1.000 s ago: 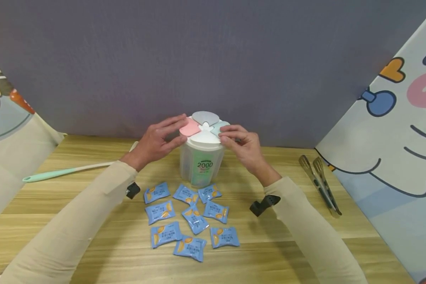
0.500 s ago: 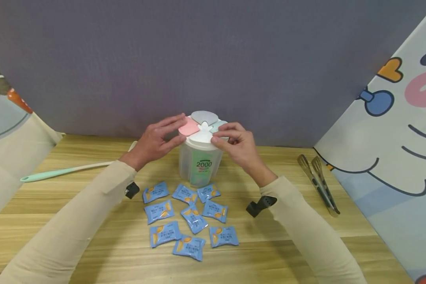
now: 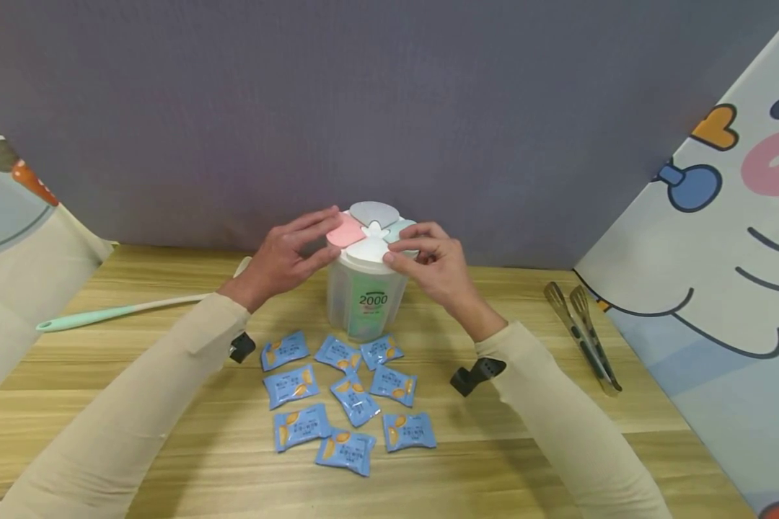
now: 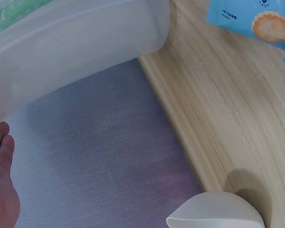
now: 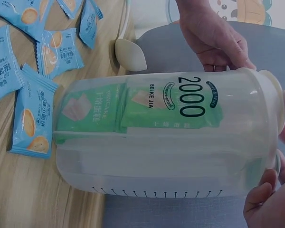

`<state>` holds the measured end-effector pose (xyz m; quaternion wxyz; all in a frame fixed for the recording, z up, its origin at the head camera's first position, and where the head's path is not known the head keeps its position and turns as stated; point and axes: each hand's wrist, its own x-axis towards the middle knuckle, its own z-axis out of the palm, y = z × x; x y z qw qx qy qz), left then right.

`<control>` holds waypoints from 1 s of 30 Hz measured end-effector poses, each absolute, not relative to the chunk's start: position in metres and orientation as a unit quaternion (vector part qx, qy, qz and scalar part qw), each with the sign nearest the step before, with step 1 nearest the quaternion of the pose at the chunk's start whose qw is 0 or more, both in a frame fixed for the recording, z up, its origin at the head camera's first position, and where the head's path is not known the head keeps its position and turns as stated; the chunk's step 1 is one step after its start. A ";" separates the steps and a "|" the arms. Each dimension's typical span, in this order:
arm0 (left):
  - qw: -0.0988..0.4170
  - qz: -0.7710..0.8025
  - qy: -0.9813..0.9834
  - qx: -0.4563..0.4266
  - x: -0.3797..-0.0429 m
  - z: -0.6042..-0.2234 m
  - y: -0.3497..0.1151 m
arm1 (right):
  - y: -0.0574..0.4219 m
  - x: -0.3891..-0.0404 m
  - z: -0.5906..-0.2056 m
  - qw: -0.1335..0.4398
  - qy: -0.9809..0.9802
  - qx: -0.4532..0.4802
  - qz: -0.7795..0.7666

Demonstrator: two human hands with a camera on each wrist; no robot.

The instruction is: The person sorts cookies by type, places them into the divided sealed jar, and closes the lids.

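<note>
Near the middle of the far edge of the surface, a canister is placed, inner packets inside. Before it, nine snack packets are spread (some touching). Toward the left edge a ladle is laid; near the right edge, tongs.

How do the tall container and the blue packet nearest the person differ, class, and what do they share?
The container stands upright, while the blue packet lies flat. The container is much larger than the blue packet. The container's walls are translucent, whereas the blue packet's wrapper is opaque. Both rest on the wooden table and carry printing.
</note>
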<state>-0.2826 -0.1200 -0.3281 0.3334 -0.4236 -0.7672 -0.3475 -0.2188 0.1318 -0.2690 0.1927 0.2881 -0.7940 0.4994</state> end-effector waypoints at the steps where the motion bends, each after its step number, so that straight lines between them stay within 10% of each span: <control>1: 0.334 -0.348 -0.767 -0.424 -0.282 -0.328 -0.120 | 0.132 -0.219 -0.269 0.194 -0.794 0.289 0.498; 30: 0.337 -0.338 -0.770 -0.423 -0.280 -0.326 -0.121 | 0.137 -0.226 -0.278 0.212 -0.761 0.316 0.526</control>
